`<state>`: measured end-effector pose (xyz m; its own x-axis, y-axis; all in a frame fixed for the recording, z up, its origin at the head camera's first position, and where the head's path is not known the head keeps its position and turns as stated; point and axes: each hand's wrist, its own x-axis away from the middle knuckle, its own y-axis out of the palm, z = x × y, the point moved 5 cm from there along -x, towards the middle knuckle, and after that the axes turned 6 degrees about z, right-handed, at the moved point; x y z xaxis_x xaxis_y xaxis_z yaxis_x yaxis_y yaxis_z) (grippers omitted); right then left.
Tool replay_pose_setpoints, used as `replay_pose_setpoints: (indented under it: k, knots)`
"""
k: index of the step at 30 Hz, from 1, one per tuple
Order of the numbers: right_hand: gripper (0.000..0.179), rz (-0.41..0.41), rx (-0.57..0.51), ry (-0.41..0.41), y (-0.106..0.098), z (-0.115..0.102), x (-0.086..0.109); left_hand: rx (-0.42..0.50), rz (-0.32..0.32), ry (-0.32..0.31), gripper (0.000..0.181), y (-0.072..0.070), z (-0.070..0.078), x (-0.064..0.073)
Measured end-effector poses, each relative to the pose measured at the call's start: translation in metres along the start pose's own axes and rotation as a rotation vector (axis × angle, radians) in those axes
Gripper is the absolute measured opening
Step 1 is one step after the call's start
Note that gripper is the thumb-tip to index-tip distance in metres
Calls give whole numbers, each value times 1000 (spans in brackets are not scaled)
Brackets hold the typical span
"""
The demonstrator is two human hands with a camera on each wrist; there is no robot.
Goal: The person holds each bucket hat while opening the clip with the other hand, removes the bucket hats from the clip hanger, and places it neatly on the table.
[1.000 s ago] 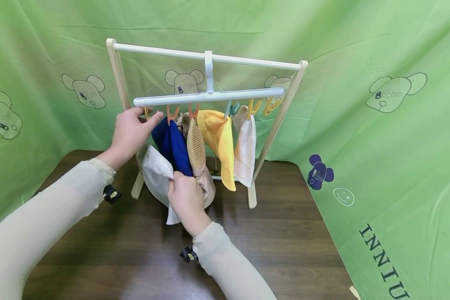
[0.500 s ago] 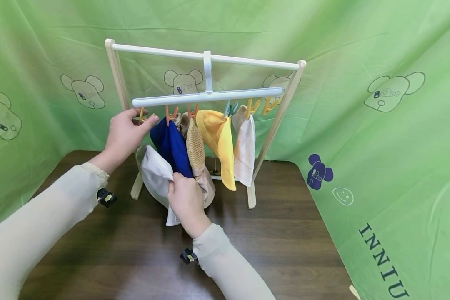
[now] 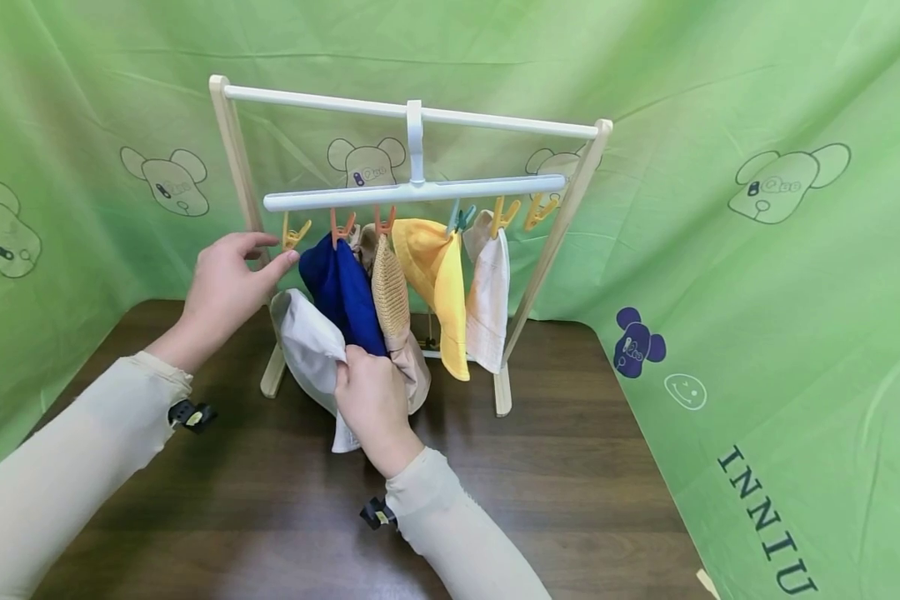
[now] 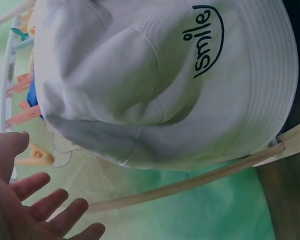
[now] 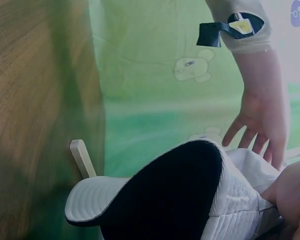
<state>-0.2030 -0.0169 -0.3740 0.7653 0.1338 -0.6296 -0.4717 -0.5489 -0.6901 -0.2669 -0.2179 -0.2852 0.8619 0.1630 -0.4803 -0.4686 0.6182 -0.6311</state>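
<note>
Plausibly, the first trouble would be a drop: the white fabric hat with stitched brim and black "smile" lettering (image 3: pixel 307 333), left of centre in the head view, appears to hang from no clothespin, so a slackened pinch could let it fall to the dark brown wooden table (image 3: pixel 570 500). The white plastic hanger (image 3: pixel 480 188) hangs from a single hook (image 3: pixel 416 142), so a tug at its left end might tilt it. Crowding could also cause bother, with the royal-blue fabric hat (image 3: pixel 337 279) just beside the white one.

At lower middle, the right hand (image 3: pixel 375 404) pinches the white hat's fabric. At middle left, the left hand (image 3: pixel 228 279) holds nothing, thumb and fingers apart, near the small yellow plastic clothespin (image 3: pixel 292 237) under the hanger's left end. Whether a fingertip touches it, I cannot tell.
</note>
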Motion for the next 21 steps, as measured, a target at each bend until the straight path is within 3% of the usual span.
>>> replay_pose_setpoints:
  k: [9,13,21]
  knots:
    - [27,14,-5,2,-2,-3,2,-28,27,-42,62,-17,-9,16]
    - [26,16,-22,5,-3,-4,4,-16,70,-44,57,-24,-15,26]
    - [24,14,-30,-11,-3,-5,6,-35,151,25,48,-34,-22,49]
